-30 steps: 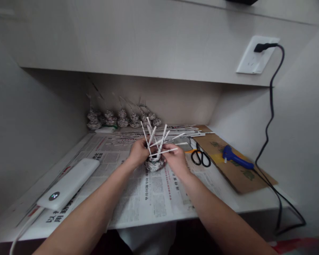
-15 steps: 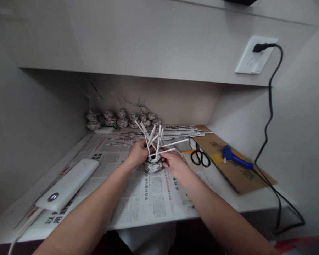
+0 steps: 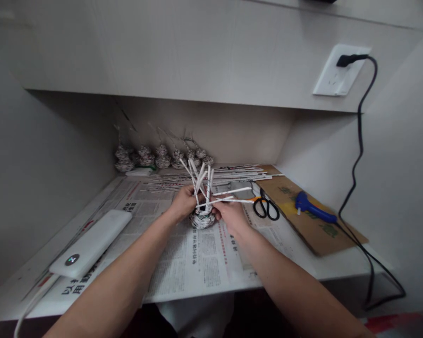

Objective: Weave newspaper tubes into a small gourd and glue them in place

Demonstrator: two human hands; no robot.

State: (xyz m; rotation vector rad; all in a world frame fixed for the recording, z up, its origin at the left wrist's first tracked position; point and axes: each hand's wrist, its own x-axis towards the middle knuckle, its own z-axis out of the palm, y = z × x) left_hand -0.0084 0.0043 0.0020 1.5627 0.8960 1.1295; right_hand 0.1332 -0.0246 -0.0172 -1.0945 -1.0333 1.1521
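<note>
Between my hands a small round basket woven from rolled newspaper point(image 3: 202, 220) sits on the newspaper sheets, its white paper sticks point(image 3: 208, 185) poking up and out to the right. My left hand point(image 3: 184, 203) is closed on the basket's left rim, fingers partly hidden behind the sticks. On the right side, my right hand point(image 3: 230, 213) has its fingers bent around the rim and the low sticks that point right. Just beyond that hand lie black-handled scissors point(image 3: 266, 208).
Several woven gourd shapes point(image 3: 162, 157) line the back wall. Loose paper sticks point(image 3: 218, 177) lie before them. A blue glue gun point(image 3: 313, 208) rests on cardboard point(image 3: 324, 237) at right, its cord running to a socket point(image 3: 341, 70). At left lies a white power bank point(image 3: 91, 241).
One paper stick at the right now points out lower, towards the scissors. The upright sticks have shifted slightly. Both hands stay at the basket.
</note>
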